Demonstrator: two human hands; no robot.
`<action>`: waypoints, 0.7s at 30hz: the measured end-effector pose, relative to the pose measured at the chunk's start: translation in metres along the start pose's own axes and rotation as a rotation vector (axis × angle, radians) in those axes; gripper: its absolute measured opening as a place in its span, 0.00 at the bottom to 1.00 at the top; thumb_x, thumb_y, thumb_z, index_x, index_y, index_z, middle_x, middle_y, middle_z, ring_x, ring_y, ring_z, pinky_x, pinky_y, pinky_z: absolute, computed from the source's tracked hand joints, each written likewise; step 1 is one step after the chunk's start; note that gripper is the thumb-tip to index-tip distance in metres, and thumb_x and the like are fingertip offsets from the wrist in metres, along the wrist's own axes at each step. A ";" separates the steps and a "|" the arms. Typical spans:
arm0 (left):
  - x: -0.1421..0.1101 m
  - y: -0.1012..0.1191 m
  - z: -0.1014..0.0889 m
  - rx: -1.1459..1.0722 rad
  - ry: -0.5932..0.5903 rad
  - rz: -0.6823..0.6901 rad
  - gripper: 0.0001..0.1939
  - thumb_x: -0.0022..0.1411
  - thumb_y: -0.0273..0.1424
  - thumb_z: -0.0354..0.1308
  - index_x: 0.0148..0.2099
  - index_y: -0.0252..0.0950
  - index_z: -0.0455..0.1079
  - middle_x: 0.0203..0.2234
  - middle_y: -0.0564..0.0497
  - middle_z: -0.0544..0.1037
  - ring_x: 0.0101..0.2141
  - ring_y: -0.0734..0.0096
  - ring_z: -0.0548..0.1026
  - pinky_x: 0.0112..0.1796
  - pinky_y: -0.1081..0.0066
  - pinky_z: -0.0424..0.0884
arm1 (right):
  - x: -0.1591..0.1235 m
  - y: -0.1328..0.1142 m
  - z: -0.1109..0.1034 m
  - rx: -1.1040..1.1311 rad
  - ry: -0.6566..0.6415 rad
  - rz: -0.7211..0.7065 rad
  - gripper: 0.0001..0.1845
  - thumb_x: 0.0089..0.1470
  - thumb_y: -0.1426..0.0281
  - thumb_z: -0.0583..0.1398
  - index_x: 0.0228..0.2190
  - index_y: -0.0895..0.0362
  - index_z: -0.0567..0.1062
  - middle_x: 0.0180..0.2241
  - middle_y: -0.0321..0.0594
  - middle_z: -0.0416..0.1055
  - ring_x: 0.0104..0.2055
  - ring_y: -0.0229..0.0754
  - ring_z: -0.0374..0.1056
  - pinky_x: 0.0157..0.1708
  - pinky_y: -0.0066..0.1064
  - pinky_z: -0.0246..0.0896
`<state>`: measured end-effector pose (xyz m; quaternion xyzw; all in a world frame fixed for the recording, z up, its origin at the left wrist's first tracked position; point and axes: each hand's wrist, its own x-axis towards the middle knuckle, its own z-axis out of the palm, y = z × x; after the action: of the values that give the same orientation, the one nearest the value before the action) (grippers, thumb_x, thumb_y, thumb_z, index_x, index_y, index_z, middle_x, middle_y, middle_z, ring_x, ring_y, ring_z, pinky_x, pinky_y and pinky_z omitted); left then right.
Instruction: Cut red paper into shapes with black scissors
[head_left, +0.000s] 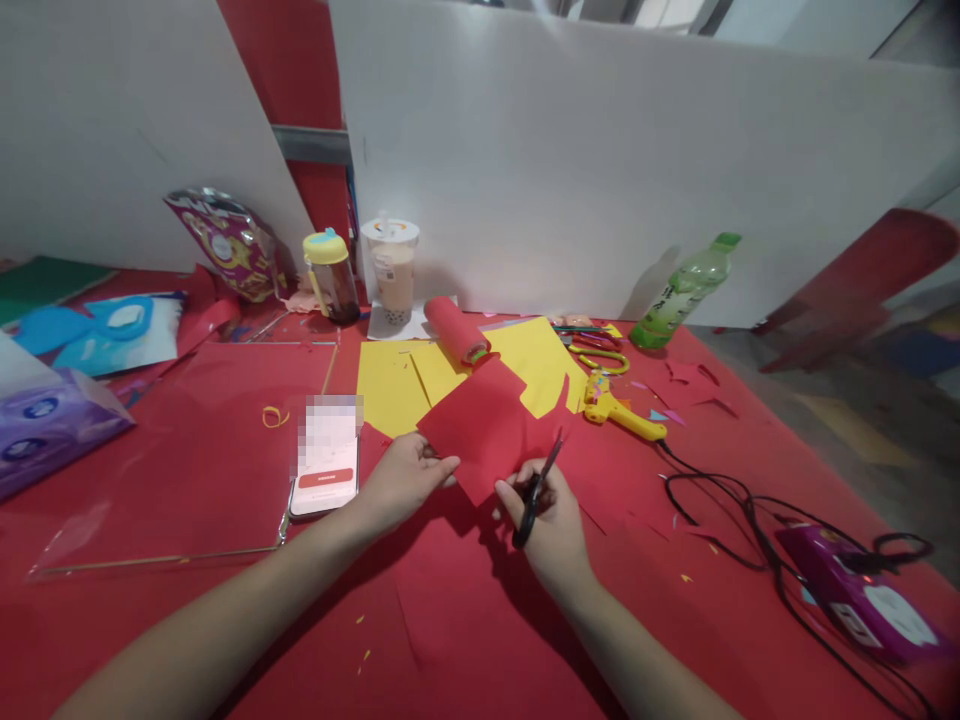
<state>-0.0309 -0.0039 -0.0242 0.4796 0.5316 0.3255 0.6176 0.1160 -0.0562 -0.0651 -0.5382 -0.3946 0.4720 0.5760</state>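
Note:
My left hand (405, 478) pinches the left edge of a red paper sheet (484, 425), holding it just above the red table cover. My right hand (551, 520) grips black-handled scissors (538, 485), whose blades point up and away at the sheet's lower right edge. Behind the sheet lie yellow paper pieces (390, 385) and a roll of red paper (456, 330).
A phone (326, 455) lies left of my left hand. A yellow glue gun (619, 408), black cables (720, 500) and a purple power strip (862, 595) sit right. Drink cup (391, 270), small bottle (331, 275), green bottle (682, 292), snack bag (225, 242) and tissue pack (45, 425) line the back and left.

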 end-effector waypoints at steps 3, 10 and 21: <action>0.000 -0.001 0.000 0.014 0.014 -0.004 0.07 0.47 0.22 0.59 0.23 0.33 0.63 0.14 0.57 0.67 0.19 0.77 0.68 0.26 0.74 0.67 | 0.000 -0.001 0.000 0.003 0.012 0.008 0.14 0.43 0.67 0.63 0.25 0.54 0.60 0.21 0.27 0.61 0.17 0.32 0.64 0.18 0.24 0.59; 0.005 -0.012 -0.005 0.016 0.035 -0.004 0.07 0.46 0.27 0.61 0.28 0.32 0.65 0.19 0.53 0.71 0.24 0.70 0.72 0.28 0.70 0.68 | 0.002 -0.003 -0.001 -0.002 0.022 -0.006 0.15 0.43 0.67 0.63 0.26 0.54 0.59 0.20 0.28 0.65 0.17 0.33 0.65 0.18 0.25 0.60; 0.000 -0.004 0.001 0.008 0.023 -0.011 0.04 0.47 0.24 0.60 0.27 0.32 0.66 0.19 0.53 0.72 0.24 0.72 0.72 0.28 0.72 0.68 | 0.002 -0.003 0.000 0.014 0.028 0.006 0.15 0.42 0.67 0.63 0.25 0.54 0.60 0.21 0.26 0.62 0.16 0.32 0.65 0.17 0.23 0.60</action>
<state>-0.0307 -0.0052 -0.0280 0.4753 0.5426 0.3255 0.6114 0.1169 -0.0544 -0.0622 -0.5419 -0.3816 0.4688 0.5840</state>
